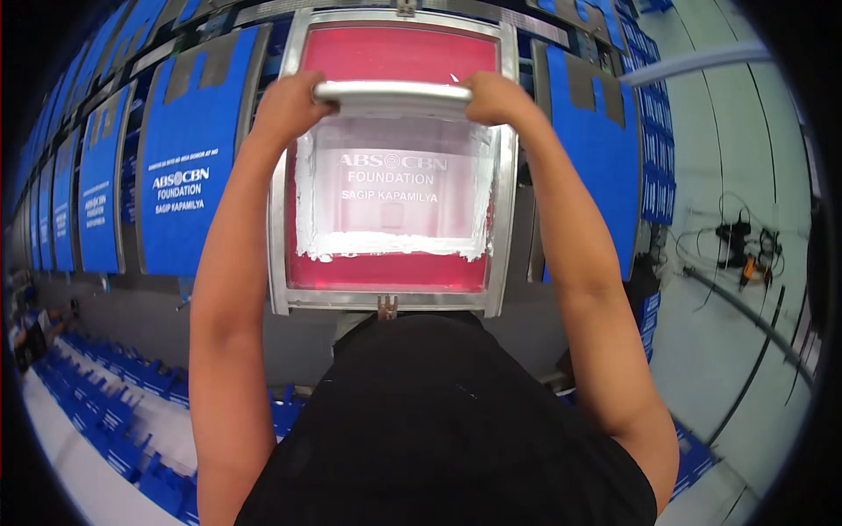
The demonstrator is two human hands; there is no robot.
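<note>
A screen printing frame point(504, 219) with silver edges lies in front of me. Its mesh point(395, 48) is pinkish red, with a paler printing area showing white lettering. White ink point(386, 244) is smeared around that area, thickest along the near side. Across the far part of the mesh lies a squeegee point(392, 91) with a long pale metal handle. My left hand point(294, 105) is closed around its left end, and my right hand point(498, 98) grips the right end. Both arms reach forward, somewhat blurred at the hands.
Blue fabric bag pieces with white print point(189, 167) lie on slanted boards to the left; another blue piece point(592, 167) is to the right. More blue pieces point(123, 412) line a rack behind at left. Cables and an orange tool point(750, 270) lie on the pale floor at right.
</note>
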